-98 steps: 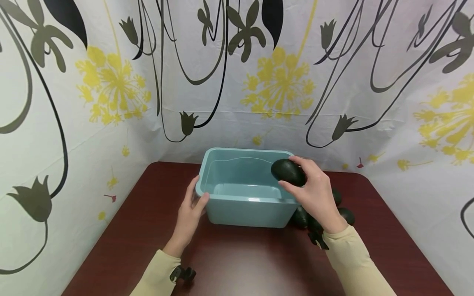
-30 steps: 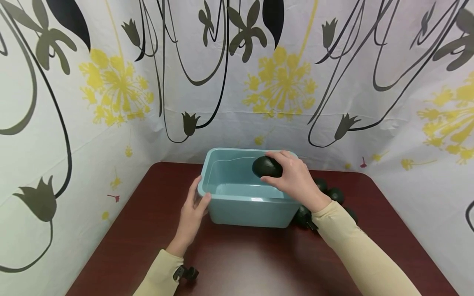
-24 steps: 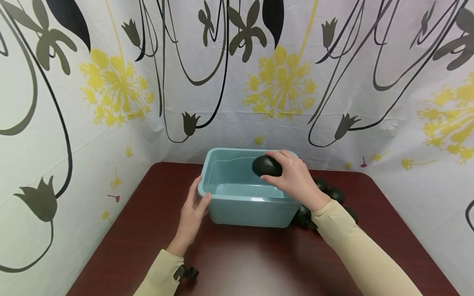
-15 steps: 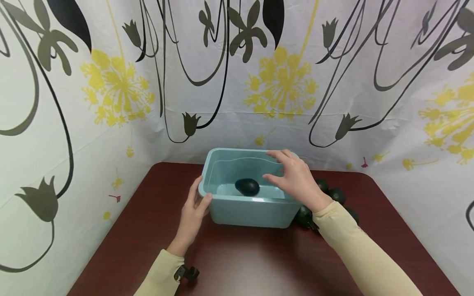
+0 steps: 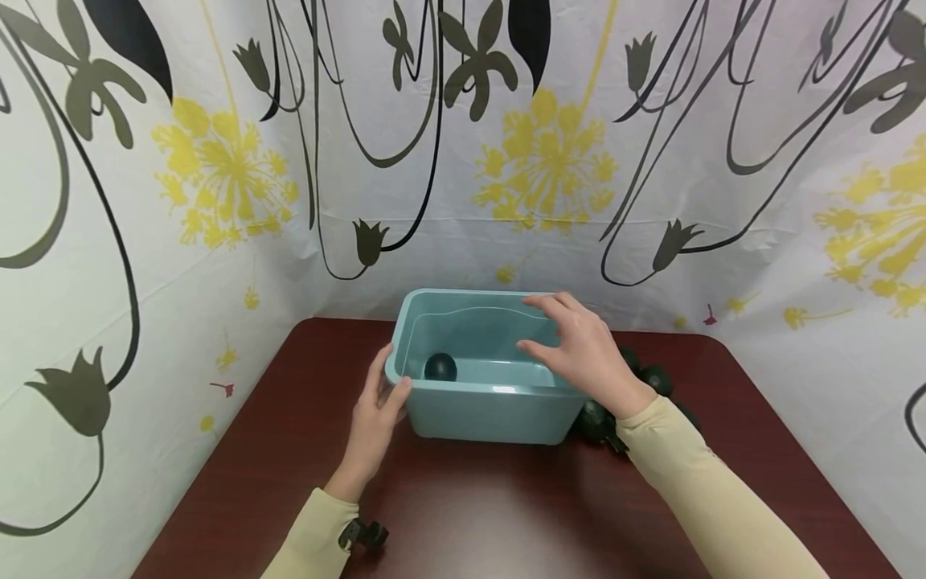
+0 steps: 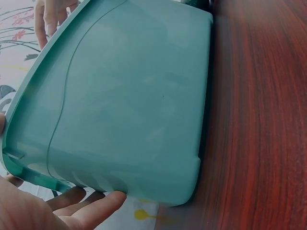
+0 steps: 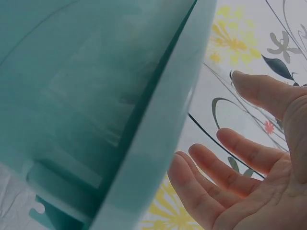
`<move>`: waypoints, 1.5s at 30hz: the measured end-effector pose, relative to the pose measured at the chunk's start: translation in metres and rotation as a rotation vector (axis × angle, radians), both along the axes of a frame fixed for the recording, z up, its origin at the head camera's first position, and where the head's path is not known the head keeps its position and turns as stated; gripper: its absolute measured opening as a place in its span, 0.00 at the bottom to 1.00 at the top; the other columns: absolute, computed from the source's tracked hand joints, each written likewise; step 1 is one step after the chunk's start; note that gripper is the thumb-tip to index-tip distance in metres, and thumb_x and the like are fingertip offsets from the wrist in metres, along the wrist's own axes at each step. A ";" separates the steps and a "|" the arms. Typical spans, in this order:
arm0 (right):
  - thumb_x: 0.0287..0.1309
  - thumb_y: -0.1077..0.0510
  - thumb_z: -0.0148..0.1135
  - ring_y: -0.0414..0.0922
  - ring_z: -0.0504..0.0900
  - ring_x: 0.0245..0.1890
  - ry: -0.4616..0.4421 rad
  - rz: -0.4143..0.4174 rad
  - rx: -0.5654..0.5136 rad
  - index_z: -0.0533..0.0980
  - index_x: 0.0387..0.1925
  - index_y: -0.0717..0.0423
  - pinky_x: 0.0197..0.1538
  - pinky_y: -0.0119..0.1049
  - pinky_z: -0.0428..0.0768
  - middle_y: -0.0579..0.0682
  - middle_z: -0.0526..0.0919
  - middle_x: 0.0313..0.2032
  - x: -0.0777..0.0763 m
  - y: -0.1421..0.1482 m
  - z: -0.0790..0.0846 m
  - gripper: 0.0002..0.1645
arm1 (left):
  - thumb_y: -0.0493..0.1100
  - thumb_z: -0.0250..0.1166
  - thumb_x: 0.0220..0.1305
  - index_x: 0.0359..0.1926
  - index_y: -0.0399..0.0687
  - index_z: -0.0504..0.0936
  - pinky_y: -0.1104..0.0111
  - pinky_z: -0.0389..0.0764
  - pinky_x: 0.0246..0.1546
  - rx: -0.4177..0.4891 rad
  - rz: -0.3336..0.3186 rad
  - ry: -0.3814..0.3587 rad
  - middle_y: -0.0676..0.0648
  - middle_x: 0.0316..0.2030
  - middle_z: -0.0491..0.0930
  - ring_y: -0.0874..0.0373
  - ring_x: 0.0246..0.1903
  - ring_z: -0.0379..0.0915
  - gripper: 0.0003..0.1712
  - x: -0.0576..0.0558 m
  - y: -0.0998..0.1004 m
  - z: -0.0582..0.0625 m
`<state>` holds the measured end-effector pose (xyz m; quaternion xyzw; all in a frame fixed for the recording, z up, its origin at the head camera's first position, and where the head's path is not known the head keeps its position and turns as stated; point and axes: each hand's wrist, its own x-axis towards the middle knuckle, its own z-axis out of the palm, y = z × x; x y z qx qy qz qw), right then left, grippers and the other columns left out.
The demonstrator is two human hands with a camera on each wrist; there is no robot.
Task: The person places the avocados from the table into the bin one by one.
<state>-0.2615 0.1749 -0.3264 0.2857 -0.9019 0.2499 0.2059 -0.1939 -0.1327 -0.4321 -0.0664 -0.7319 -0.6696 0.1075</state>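
Observation:
A light-blue plastic bin [image 5: 481,416] stands on the table in the head view. Inside it, near the left end, lies one dark green avocado [image 5: 440,367]. My left hand [image 5: 374,418] holds the bin by its left end, thumb at the front rim; the left wrist view has its fingers [image 6: 103,208] along the bin's end wall. Over the bin's right end hovers my right hand [image 5: 582,350], thumb and fingers spread with nothing between them. The right wrist view shows that empty hand beside the bin's rim [image 7: 158,124].
Several more avocados [image 5: 656,379] lie on the dark red table [image 5: 289,450] to the right of the bin, partly hidden by my right forearm. A floral-patterned white sheet [image 5: 463,185] hangs behind and on both sides of the table.
My right hand carried the avocado over the bin and let it go. It dropped inside and rolled to the left end. The left hand has stayed on the bin.

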 end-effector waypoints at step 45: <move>0.55 0.46 0.76 0.43 0.75 0.29 0.057 -0.054 0.006 0.74 0.66 0.44 0.33 0.41 0.75 0.48 0.77 0.56 0.010 0.024 -0.005 0.38 | 0.52 0.61 0.74 0.79 0.65 0.53 0.40 0.73 0.55 -0.004 -0.005 0.009 0.45 0.75 0.56 0.42 0.68 0.64 0.39 0.002 0.000 0.003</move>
